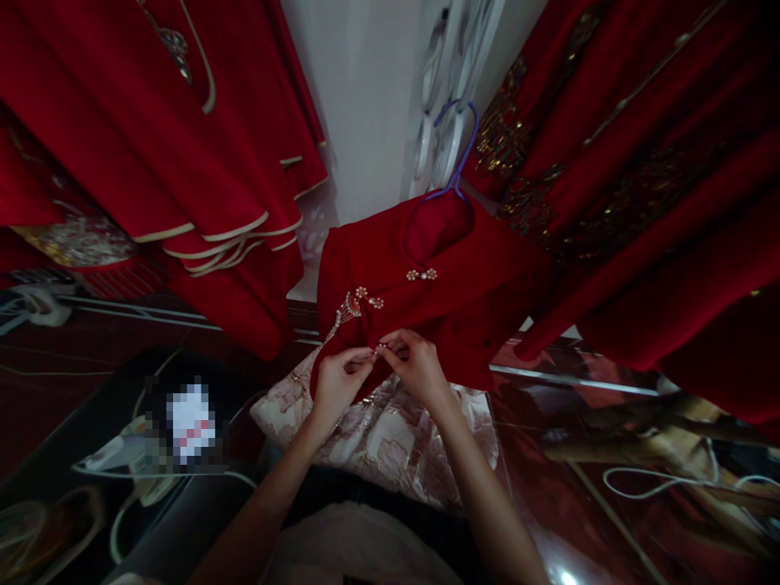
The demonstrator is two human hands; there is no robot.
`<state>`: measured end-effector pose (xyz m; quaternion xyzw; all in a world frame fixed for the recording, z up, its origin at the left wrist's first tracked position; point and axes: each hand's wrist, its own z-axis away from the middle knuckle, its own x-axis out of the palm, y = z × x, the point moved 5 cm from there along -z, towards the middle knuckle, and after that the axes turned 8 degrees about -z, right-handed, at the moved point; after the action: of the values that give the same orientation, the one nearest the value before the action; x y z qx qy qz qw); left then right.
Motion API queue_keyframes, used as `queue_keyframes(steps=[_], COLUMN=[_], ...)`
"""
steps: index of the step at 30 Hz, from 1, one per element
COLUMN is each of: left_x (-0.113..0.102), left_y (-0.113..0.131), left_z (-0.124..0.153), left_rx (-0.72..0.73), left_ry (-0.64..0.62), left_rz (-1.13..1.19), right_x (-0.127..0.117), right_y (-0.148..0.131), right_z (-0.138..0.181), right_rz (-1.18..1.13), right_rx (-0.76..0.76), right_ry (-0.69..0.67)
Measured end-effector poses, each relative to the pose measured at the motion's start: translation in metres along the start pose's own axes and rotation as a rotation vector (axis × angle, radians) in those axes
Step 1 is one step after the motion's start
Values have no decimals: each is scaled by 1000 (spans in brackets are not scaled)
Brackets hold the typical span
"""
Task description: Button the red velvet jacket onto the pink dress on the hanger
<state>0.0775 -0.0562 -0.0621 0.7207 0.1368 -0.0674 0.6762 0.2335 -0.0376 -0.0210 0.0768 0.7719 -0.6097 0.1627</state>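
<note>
both hands pinch at one spot on the front of a red garment (451, 284). left hand (337, 382) comes up from below, grip together with fingertips closed on the fabric edge and a small pale fastening (376, 351) there. right hand (416, 361) meets it from the other side, grip also together on the same fastening, fingertips of the two hands touching or nearly so. whether it is a button or a bead is too small to tell.

the garment hangs on a purple hanger (456, 142) hooked on a white ornate rack (448, 89) by the pale wall, collar up, lower hem falling toward the hands. pearl-like clasps show on it: one (422, 275) below the collar, another (370, 298) lower left with a gold tassel ornament (348, 309) beside it.

under the hands lies a pale floral cushion (390, 443). more red garments with cream piping (183, 162) hang at left, red ones with dark gold embroidery (639, 162) at right. a blurred-out patch (188, 422) sits lower left near white cords (140, 487); no writing or brand readable anywhere. glossy dark red floor (548, 487) reflects light at right.
</note>
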Motion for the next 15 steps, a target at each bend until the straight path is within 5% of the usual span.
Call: queue_keyframes(steps=[9,15], left_x=[-1,-19], left_y=[3,10], left_z=[-1,-6], left_rx=[62,156], left_ry=[-84,76], left_rz=[-79,-148], right_x=[2,-35], right_y=[4,-1], right_z=[-1,2], right_rz=[23,160], right_rx=[21,23], right_ry=[-42,29])
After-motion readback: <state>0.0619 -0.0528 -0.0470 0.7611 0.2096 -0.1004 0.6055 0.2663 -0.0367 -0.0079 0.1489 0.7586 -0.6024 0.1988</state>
